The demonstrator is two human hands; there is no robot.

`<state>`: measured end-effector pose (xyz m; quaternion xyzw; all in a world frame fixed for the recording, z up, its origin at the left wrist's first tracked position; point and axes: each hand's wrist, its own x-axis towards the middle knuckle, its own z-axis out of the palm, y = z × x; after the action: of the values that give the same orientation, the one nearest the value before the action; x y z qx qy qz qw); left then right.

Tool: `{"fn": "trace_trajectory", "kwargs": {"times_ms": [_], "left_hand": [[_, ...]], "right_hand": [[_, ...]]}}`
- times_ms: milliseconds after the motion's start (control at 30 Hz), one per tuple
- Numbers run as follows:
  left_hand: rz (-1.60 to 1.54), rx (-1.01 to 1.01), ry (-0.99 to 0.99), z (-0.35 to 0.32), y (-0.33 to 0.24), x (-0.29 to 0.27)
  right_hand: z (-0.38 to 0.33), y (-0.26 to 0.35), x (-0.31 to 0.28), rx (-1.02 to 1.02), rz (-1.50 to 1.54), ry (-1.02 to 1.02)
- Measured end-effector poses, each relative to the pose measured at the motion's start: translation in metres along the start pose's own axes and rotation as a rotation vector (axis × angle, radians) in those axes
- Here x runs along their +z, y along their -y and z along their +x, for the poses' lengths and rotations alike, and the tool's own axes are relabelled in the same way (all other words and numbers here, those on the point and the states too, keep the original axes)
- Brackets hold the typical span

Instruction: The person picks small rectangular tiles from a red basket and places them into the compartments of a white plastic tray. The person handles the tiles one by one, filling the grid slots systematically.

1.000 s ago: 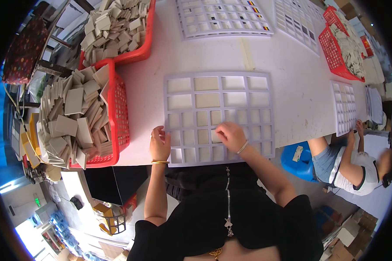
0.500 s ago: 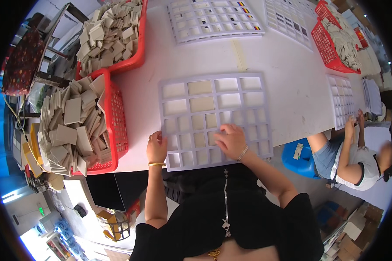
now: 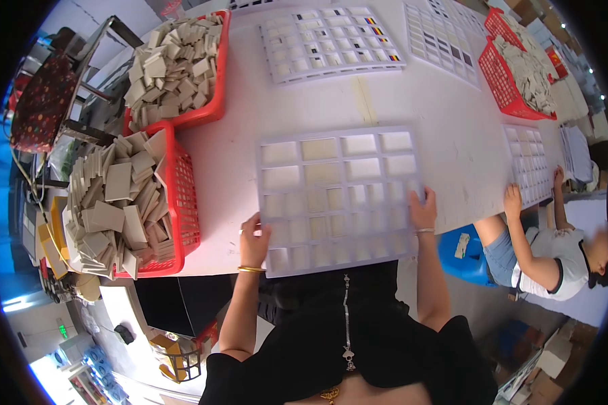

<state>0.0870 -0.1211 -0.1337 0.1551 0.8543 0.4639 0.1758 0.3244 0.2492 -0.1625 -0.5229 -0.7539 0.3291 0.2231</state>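
A white compartment tray [image 3: 338, 132] lies at the front edge of the table, slightly smeared by motion. Beige tiles fill a few of its cells, among them a larger tile [image 3: 323, 174] in the second column. My left hand [image 3: 254, 243] grips the tray's left edge near the lower corner, thumb up along the rim. On the opposite side my right hand [image 3: 423, 210] holds the right edge, its fingertips partly hidden under or behind the rim.
Two red baskets heaped with beige tiles stand at the left, a nearer basket [image 3: 186, 196] and a farther basket [image 3: 224, 67]. Filled trays [image 3: 331, 44] lie at the back of the white table [image 3: 230, 162]. At the right, a co-worker [image 3: 554, 256] handles another tray [image 3: 528, 158] near a red basket [image 3: 503, 74].
My right hand has left the tray's inner cells and moved right to its right edge. The tray sits slightly turned and shifted; my left hand stays at its left edge.
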Motion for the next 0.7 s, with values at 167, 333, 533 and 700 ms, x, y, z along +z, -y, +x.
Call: {"fn": "trace_trajectory", "kwargs": {"times_ms": [167,333,533,700], "left_hand": [[-0.163,0.108,0.261,-0.005,-0.049,0.060],[-0.435,0.300,0.681,0.011,-0.115,0.137],[-0.213,0.398,0.218,0.080,-0.097,0.142],[-0.018,0.412,-0.198,0.201,-0.054,0.116]], "right_hand": [[0.071,-0.027,-0.077,-0.044,-0.167,-0.215],[0.124,-0.026,-0.186,-0.058,-0.846,-0.734],[0.136,0.005,-0.187,-0.512,-0.552,-0.703],[0.156,0.025,-0.088,-0.523,-0.283,-0.353]]}}
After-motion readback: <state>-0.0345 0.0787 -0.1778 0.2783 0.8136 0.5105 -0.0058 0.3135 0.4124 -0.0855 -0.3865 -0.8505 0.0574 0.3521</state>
